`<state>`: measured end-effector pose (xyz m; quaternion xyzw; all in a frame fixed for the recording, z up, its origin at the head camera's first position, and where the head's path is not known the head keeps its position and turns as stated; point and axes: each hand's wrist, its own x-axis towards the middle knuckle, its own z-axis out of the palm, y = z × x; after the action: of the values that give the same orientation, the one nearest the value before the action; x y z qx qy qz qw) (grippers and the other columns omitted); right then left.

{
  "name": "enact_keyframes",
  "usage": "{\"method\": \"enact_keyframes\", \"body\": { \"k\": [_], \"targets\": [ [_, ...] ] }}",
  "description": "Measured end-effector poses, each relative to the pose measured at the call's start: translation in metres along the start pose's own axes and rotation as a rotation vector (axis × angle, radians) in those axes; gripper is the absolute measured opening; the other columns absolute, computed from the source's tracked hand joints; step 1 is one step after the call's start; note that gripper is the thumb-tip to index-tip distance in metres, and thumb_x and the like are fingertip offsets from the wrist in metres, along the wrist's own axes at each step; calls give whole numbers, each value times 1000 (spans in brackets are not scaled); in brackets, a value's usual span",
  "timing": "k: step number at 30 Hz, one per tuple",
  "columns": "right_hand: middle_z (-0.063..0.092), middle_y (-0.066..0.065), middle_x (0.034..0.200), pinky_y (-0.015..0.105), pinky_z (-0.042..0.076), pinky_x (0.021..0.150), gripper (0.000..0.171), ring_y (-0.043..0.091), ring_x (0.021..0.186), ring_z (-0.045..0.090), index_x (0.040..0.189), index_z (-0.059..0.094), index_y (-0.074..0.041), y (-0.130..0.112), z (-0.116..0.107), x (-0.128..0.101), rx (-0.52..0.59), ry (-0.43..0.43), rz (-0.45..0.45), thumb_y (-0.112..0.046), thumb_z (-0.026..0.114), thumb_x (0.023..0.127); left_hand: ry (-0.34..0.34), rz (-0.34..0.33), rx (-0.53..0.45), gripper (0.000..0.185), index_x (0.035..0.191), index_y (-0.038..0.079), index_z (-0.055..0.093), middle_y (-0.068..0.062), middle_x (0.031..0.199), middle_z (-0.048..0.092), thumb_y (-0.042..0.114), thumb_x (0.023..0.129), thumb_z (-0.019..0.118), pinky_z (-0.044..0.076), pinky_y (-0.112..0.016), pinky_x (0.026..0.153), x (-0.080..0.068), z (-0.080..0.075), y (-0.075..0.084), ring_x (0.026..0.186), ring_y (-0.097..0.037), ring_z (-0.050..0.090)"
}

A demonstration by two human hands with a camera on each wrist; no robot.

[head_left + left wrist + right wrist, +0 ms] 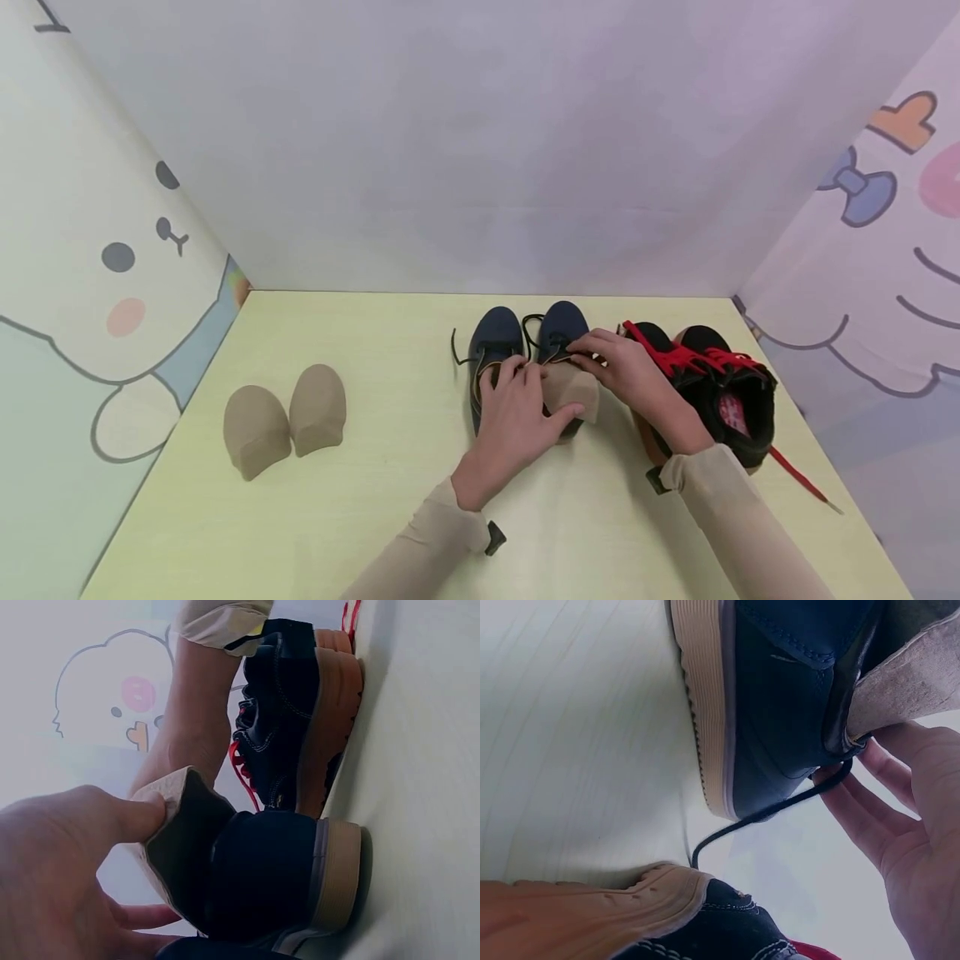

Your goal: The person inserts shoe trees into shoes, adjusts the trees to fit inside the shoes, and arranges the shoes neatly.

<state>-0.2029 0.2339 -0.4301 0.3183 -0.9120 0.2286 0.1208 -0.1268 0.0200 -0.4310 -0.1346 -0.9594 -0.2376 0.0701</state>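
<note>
A beige moulded shoe insert (570,390) sits partly in the opening of the right-hand navy shoe (564,322), its wide end sticking out. My left hand (516,417) holds that insert; in the left wrist view the thumb presses its edge near the shoe's heel (274,874), fingers on the far side. At the lace opening of the same shoe, my right hand (628,371) pinches the upper by the tongue, beside a black lace (772,810). The other navy shoe (495,327) stands alongside at left, partly covered by my left hand.
Two more beige inserts (318,410) lie at the left of the table (405,500). Black shoes with red laces (742,392) stand close on the right, one lace trailing toward the edge. A pale wall (480,167) rises behind the table.
</note>
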Motion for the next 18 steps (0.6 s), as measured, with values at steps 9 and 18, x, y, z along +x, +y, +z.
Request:
{"method": "enact_keyframes", "body": {
  "k": [9, 18],
  "targets": [
    [72, -4, 101, 33, 58, 67, 16, 7, 80, 66, 106, 76, -17, 2, 1, 0, 11, 27, -57, -9, 79, 92, 13, -2, 8, 57, 116, 16, 63, 1, 115, 70, 68, 93, 63, 37, -56, 112, 5, -1, -1, 131, -21, 50],
    [73, -3, 105, 37, 60, 69, 20, 9, 86, 68, 106, 77, -18, 3, 1, 0, 63, 25, -46, -5, 79, 91, 57, 10, 120, 51, 106, 17, 66, -2, 115, 70, 66, 96, 59, 41, -53, 106, 6, 3, -1, 127, -23, 51]
  ]
}}
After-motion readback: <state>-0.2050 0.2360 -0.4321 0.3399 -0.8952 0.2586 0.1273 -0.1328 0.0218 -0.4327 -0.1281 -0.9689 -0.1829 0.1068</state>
